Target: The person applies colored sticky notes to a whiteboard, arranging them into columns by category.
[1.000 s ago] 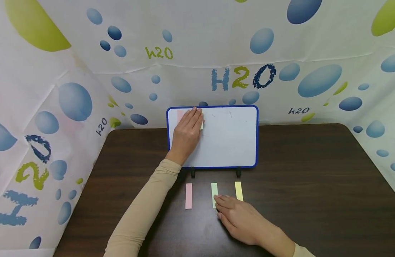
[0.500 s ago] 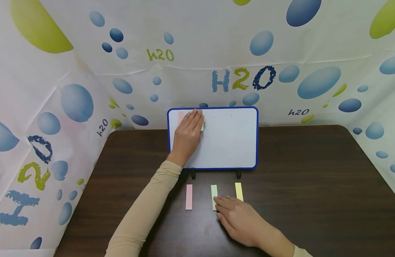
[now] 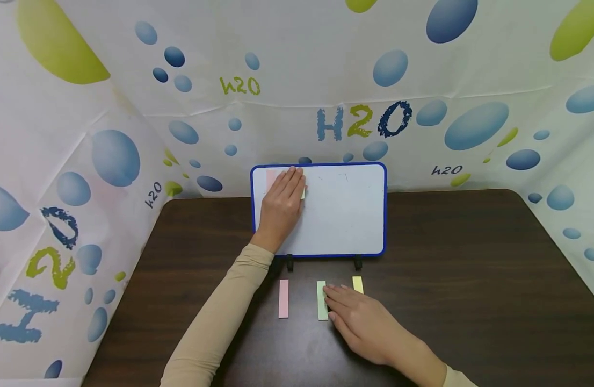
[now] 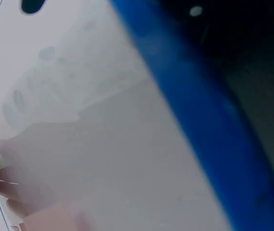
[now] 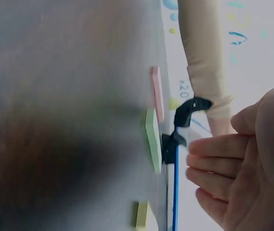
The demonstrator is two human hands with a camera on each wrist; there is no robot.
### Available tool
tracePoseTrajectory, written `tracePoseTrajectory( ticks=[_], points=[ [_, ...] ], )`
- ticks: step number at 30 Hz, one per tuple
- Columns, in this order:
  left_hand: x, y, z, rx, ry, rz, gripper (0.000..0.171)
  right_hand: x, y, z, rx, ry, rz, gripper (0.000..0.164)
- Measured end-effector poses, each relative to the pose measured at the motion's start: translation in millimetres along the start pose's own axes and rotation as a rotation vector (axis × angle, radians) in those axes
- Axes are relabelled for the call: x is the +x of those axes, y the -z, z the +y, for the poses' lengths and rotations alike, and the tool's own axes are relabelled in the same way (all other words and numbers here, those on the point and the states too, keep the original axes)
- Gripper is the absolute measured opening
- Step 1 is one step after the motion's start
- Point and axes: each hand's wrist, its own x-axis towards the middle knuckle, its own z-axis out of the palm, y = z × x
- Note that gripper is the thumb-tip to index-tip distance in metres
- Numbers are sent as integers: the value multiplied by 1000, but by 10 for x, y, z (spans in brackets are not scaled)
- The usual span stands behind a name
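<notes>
The left grip [image 3: 280, 207] lies straight-fingered against the whiteboard [image 3: 345, 217], partly covering a pink note [image 3: 270, 177] and a green note [image 3: 303, 195], while the right grip [image 3: 364, 323], fingers straight too, hovers over the bench [image 3: 461, 279] right by the green pad [image 3: 321, 302], the yellow pad [image 3: 357, 284] peeking out behind it and the pink pad [image 3: 283, 299] farther left.

Whiteboard [image 3: 342, 220]: blue-rimmed, standing | pink note [image 3: 270, 180]: upper left on whiteboard, partly covered | narrow strips lying before whiteboard, left to right: pink pad [image 3: 283, 299], green pad [image 3: 321, 303], yellow pad [image 3: 357, 284], partly hidden
</notes>
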Motion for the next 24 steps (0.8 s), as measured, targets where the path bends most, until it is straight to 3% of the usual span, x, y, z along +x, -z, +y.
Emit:
tracePoseTrajectory(
  ticks=[5, 15, 18, 24],
  points=[
    [-3, 6, -1, 1, 0, -1, 31, 41, -1, 145, -6, -50, 102, 40],
    [2, 0, 3, -15, 6, -9, 31, 120, -52, 509, 7, -106, 398, 44],
    [2, -2, 4, -15, 7, -5, 31, 120, -33, 598, -19, -116, 382, 50],
    [4, 3, 4, -15, 6, -3, 30, 144, 33, 738, -83, -161, 243, 65]
  ],
)
